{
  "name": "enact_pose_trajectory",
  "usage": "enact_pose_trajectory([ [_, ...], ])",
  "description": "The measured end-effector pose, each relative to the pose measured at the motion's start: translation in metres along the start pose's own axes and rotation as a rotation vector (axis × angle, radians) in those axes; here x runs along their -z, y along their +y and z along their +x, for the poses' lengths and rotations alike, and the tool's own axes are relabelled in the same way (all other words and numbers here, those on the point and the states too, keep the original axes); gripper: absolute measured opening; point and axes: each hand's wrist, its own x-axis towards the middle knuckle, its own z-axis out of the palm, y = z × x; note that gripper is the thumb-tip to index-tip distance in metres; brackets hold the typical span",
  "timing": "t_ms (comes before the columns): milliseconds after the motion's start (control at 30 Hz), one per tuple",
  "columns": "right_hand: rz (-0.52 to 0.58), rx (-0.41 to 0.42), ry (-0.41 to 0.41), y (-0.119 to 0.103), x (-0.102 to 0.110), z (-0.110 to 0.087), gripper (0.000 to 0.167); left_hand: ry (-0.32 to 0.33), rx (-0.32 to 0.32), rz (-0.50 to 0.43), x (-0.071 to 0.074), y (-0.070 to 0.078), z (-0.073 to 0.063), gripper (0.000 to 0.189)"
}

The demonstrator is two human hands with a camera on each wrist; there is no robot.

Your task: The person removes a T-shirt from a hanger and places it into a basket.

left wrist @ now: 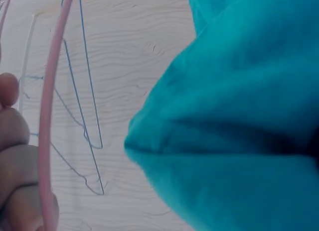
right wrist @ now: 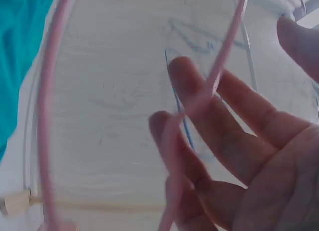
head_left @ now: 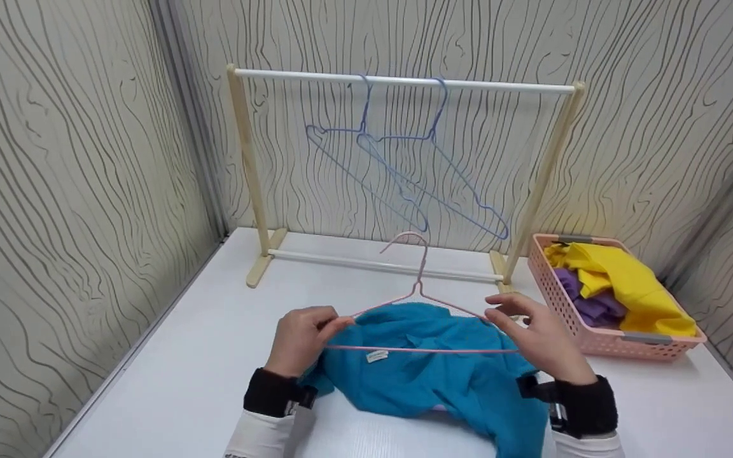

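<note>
A pink clothes hanger (head_left: 424, 350) is held upright over the table, its hook pointing up. The teal garment (head_left: 414, 388) lies behind and below the bottom bar, with a white label (head_left: 377, 356) showing near its neck. At the hanger's left end my left hand (head_left: 303, 337) grips it with curled fingers, the thumb towards the cloth. My right hand (head_left: 541, 334) is at the right end, thumb and fingers spread apart. In the right wrist view, the hanger's pink wire (right wrist: 172, 156) crosses in front of loosely extended fingers (right wrist: 232, 146).
Behind stands a wooden rack (head_left: 249, 159) with a white rail (head_left: 500, 86). Two blue hangers (head_left: 335, 130) hang from it. To the right is a pink basket (head_left: 608, 343) with a yellow cloth (head_left: 634, 280) and a purple cloth (head_left: 595, 312) in it.
</note>
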Motion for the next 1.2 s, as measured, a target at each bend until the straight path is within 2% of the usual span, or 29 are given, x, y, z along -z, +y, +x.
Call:
enact_pose_trajectory([
  [200, 0.074, -0.054, -0.098, 0.014, 0.019, -0.002, 0.036, 0.047, 0.039, -0.046, 0.008, -0.005, 0.000, 0.034],
  [433, 0.146, -0.026, -0.128, 0.016, 0.025, -0.004, 0.031, 0.045, 0.071, -0.070, 0.008, -0.007, 0.001, 0.036],
  [633, 0.183, -0.009, -0.079, 0.013, 0.023, -0.006, 0.028, 0.055, 0.086, -0.065, 0.007, -0.006, 0.001, 0.034],
  [800, 0.194, -0.008, -0.042, 0.013, 0.026, -0.009, 0.025, 0.084, 0.069, -0.073, 0.006, -0.003, 0.002, 0.029],
  [1000, 0.149, -0.021, 0.022, 0.017, 0.035, -0.016, 0.026, 0.155, 0.041, -0.044, 0.004, -0.001, 0.004, 0.019],
  [1033, 0.147, -0.029, 0.036, 0.018, 0.037, -0.017, 0.027, 0.167, 0.042, -0.037, 0.003, -0.002, 0.004, 0.024],
  [1100, 0.154, -0.049, 0.073, 0.021, 0.043, -0.021, 0.029, 0.182, 0.049, -0.014, 0.003, -0.004, 0.004, 0.046],
  [1200, 0.164, -0.085, 0.146, 0.025, 0.051, -0.027, 0.034, 0.158, 0.098, 0.038, 0.002, -0.006, 0.004, 0.080],
])
